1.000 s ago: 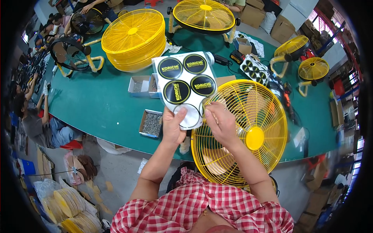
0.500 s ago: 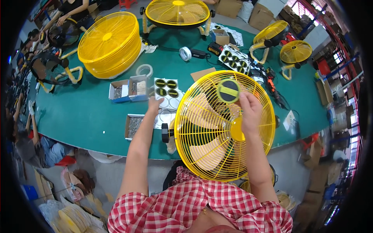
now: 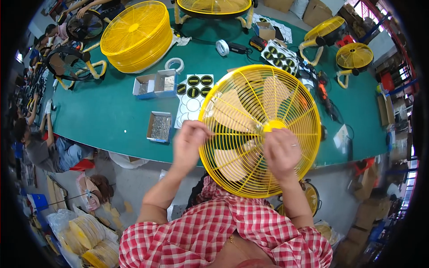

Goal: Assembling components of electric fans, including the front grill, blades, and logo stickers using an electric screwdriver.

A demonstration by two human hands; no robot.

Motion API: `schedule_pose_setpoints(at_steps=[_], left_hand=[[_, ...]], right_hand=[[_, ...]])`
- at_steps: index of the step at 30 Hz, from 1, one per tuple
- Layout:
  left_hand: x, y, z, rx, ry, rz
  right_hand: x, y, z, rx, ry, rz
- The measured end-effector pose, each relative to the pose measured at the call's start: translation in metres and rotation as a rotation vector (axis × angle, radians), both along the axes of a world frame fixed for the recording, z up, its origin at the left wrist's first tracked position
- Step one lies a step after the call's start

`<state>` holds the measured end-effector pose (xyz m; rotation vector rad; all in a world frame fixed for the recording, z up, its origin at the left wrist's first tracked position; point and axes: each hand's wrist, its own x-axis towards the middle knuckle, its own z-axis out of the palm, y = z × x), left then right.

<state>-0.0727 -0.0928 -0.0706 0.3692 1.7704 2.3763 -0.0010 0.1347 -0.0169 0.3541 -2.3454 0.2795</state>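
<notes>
Head view: both hands, left hand (image 3: 190, 142) and right hand (image 3: 280, 152), grip the yellow fan grille (image 3: 260, 129).

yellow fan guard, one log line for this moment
left hand: grips guard rim | right hand: on yellow fan guard near hub | guard: tilted above green table

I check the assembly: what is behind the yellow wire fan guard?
Through the yellow wire fan guard, pale yellow fan blades show. The right hand covers the part below the hub; the motor is hidden.
</notes>
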Motion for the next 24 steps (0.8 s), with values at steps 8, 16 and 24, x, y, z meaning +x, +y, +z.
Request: schedule_pose_setpoints(at_steps=[8,16,24], left_hand=[[0.076,0.070,0.014,0.328,-0.450,-0.153],[0.081,0.079,0.017,0.177,-0.396,-0.157],[0.083,0.092,-0.003,-0.017,-0.309,-0.264]], right_hand=[[0.036,-0.005,-0.008,0.063,0.006,0.194],[0.079,0.042,-0.044,-0.293,-0.108,0.145],[0.093,0.043,-0.080,-0.202,-0.179,0.152]])
